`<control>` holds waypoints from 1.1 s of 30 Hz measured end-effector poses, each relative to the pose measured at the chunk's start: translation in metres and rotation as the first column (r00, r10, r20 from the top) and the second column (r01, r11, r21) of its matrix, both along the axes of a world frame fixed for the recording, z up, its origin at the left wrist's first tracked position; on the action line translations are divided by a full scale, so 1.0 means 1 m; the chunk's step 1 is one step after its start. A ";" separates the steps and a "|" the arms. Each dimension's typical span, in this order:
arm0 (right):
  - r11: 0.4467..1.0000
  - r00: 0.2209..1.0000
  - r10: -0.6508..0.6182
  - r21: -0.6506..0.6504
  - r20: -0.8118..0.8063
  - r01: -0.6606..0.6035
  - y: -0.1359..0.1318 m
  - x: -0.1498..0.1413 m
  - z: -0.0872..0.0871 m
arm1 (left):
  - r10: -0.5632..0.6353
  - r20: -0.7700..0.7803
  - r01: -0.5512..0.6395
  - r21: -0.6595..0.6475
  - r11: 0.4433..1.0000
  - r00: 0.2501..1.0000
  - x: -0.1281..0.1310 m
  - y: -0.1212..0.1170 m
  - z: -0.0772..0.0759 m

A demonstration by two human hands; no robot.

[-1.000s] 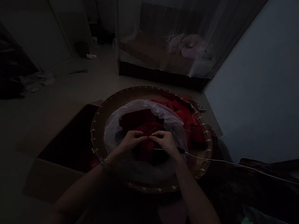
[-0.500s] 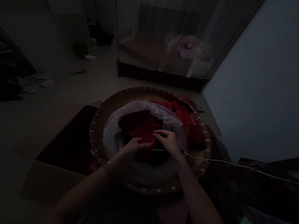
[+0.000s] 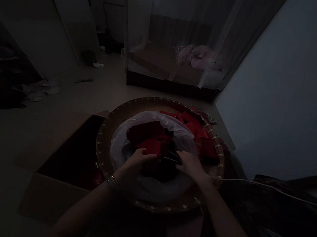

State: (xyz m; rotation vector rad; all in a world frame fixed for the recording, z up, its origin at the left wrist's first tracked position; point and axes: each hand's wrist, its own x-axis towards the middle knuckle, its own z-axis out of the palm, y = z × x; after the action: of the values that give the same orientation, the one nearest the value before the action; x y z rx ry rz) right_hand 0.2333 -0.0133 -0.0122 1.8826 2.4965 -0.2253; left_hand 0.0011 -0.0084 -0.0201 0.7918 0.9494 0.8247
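A round woven tray lies in front of me in a dim room. On it sits a clear plastic bag holding several red flat pieces. More red pieces are heaped on the tray's far right. My left hand pinches one red piece over the bag's middle. My right hand is closed just to the right, its fingers on a thin dark thing that I cannot make out.
An open cardboard box stands left of the tray. A thin white cord runs rightward from my right wrist. Dark cloth lies at the right. A netted bed with a pink soft toy stands beyond, beside a pale wall.
My hands were pinched together over the bag; now they are apart. The right hand moved right and lower. The left keeps a red piece. The view shifted down slightly.
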 end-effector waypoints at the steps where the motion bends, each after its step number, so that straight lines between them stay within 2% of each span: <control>1: 1.000 0.999 -0.021 0.017 -0.038 0.022 0.001 0.008 0.009 | 0.008 -0.005 -0.008 0.008 1.000 1.000 -0.001 0.000 0.000; 3: 0.998 0.984 -0.041 0.042 -0.176 0.049 0.002 0.024 0.027 | 0.027 -0.022 -0.027 0.024 0.999 0.999 -0.002 0.001 0.001; 5: 1.000 0.926 0.013 0.018 -0.377 -0.006 0.002 0.034 0.042 | 0.046 -0.046 -0.044 0.042 0.998 0.998 -0.001 0.001 0.002; 7: 1.000 0.855 0.022 -0.005 -0.518 -0.029 0.002 0.037 0.053 | 0.034 -0.065 -0.030 0.049 0.998 0.997 0.001 0.001 0.003; 9: 0.996 0.812 0.005 -0.069 -0.584 -0.056 0.002 0.032 0.059 | -0.001 -0.080 0.004 0.042 0.999 0.997 0.004 -0.001 0.005; 12: 0.985 0.792 -0.005 -0.140 -0.610 -0.102 0.004 0.016 0.062 | -0.059 -0.092 0.062 0.033 0.998 0.994 0.009 -0.003 0.008; 15: 0.981 0.797 0.017 -0.145 -0.603 -0.131 0.006 0.002 0.064 | -0.094 -0.103 0.098 0.034 0.995 0.990 0.013 -0.005 0.010; 20: 0.980 0.823 -0.008 -0.170 -0.568 -0.108 0.010 -0.012 0.067 | -0.116 -0.122 0.122 0.041 0.992 0.986 0.016 -0.005 0.011; 25: 0.981 0.809 -0.045 -0.178 -0.587 -0.074 0.015 -0.012 0.061 | -0.142 -0.076 0.147 0.066 0.987 0.987 0.009 -0.005 0.009; 29: 0.981 0.794 -0.079 -0.186 -0.603 -0.044 0.019 -0.007 0.055 | -0.197 0.004 0.197 0.012 0.980 0.980 -0.002 -0.005 0.010; 33: 0.959 0.741 -0.113 -0.267 -0.662 -0.092 0.020 -0.002 0.057 | -0.217 -0.075 0.219 0.020 0.975 0.973 -0.010 -0.005 0.014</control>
State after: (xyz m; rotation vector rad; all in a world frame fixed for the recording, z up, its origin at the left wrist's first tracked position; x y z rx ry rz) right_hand 0.2315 0.0069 0.0450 1.9212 2.6073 -1.4298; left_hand -0.0085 -0.0129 -0.0062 0.9378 0.8974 0.6226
